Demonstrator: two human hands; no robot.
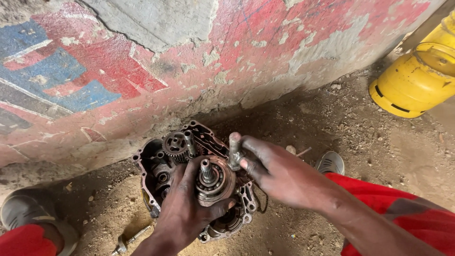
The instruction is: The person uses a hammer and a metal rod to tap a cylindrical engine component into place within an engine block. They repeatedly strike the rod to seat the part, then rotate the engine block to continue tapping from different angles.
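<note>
A greasy engine crankcase half [148,186] lies open on the dirt against the wall. My left hand [182,208] cups a round clutch-like gear assembly [215,182] with a splined shaft standing up from its middle. My right hand [275,168] grips a short upright metal shaft [234,149] at the case's right side. A toothed gear [174,144] and another shaft [189,142] stand in the case's upper part.
A painted, crumbling wall [189,57] runs behind the case. A yellow gas cylinder [417,78] lies at the top right. A bolt-like tool [128,242] rests on the dirt at lower left. My shoes [28,208] [331,162] and red trouser legs flank the case.
</note>
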